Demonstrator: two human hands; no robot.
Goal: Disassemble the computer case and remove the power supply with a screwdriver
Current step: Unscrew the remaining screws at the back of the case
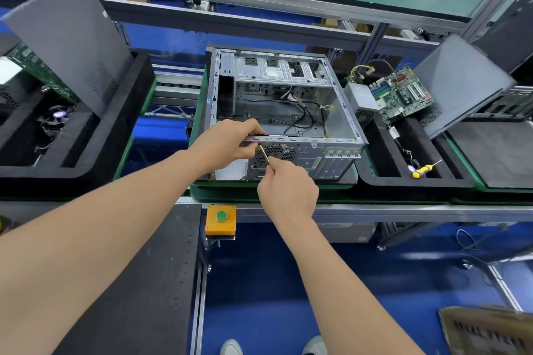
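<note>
The open computer case (288,112) lies on its side on a green tray (219,192), with its rear panel facing the person and loose black cables inside. The left hand (230,143) grips the upper rear edge of the case, fingers curled over the rim. The right hand (287,186) pinches the thin metal shaft of a screwdriver (264,155) in front of the rear fan grille. A yellow bit at the shaft's upper end, next to the left hand's fingers, is probably the handle. A grey power supply (360,98) sits outside the case, just to its right, in a black foam tray (375,179), beside a green motherboard (403,92). A second yellow-handled screwdriver (422,170) lies in the same tray.
</note>
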